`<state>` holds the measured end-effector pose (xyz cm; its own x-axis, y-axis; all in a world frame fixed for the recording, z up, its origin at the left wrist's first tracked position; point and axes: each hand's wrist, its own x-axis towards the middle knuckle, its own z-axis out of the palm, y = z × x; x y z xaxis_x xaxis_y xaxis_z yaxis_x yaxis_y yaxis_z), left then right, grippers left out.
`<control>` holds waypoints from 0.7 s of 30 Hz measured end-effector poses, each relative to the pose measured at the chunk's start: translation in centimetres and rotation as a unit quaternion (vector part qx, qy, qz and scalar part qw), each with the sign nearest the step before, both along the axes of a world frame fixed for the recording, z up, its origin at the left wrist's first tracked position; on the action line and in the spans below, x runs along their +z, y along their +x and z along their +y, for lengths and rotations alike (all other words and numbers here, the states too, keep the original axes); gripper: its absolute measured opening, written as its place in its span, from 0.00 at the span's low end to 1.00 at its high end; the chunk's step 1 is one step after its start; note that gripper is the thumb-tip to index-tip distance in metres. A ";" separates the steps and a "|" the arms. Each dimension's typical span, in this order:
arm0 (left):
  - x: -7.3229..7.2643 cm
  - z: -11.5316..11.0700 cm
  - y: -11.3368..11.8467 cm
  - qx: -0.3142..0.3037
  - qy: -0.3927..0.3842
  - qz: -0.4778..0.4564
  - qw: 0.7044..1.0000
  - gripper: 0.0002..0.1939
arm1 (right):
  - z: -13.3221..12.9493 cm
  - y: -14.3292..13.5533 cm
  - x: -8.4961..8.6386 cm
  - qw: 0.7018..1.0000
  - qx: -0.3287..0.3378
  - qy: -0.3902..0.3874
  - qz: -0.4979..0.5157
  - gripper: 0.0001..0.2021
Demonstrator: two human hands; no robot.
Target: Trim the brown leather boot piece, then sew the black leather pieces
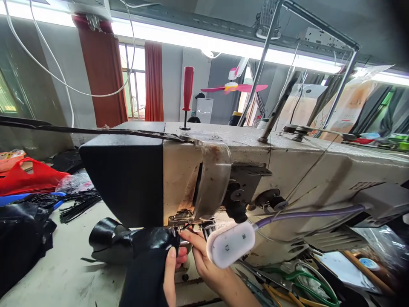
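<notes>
A: Two hands in at the needle, head view only. Your left hand (171,273) is pinched shut on the black fabric piece (143,256), thumb on top, right at the edge nearest the presser foot (179,219).

B: And your right hand (200,251)?

A: It comes in from the right, under the white lamp head (230,244), fingers drawn together with the tips on that same fabric edge, just beside the foot. I judge it closed on the fabric, though the lamp hides part of the palm.

B: So where does the piece lie from you?

A: Mostly left of both hands. Its long axis runs left to right along the desk (64,273): the curled, glossy end sits out to the left under the black end cover of the sewing machine (204,170), and the near end drapes down toward you past your left wrist. The worked edge sits between your two thumbs, touching the foot area.

B: Which hand is nearer the needle?

A: Your right, by a little; your left sits just behind and below it.

B: Anything close by?

A: Green-handled scissors (306,281) lie to the right, well apart from your hands. A red bag (28,177) sits far left.
</notes>
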<state>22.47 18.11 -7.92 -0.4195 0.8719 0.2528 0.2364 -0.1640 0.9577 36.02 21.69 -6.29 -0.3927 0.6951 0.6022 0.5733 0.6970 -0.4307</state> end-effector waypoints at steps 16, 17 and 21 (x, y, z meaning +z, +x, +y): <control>2.7 0.0 -0.5 0.064 -0.034 0.054 0.996 0.31 | 0.2 -0.1 -0.2 0.997 -0.033 0.067 -0.031 0.21; 2.7 0.0 -0.5 0.069 -0.034 0.074 0.994 0.30 | 0.2 -0.1 -0.2 0.997 -0.034 0.068 -0.033 0.21; 2.5 -0.9 -0.4 0.061 -0.017 0.144 0.988 0.29 | 0.4 -0.1 -0.6 0.997 -0.024 0.070 -0.025 0.20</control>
<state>22.09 17.20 -5.47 -0.4362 0.8293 0.3493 0.5166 -0.0871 0.8518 35.93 22.09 -6.87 -0.3930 0.6242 0.6752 0.6254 0.7197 -0.3013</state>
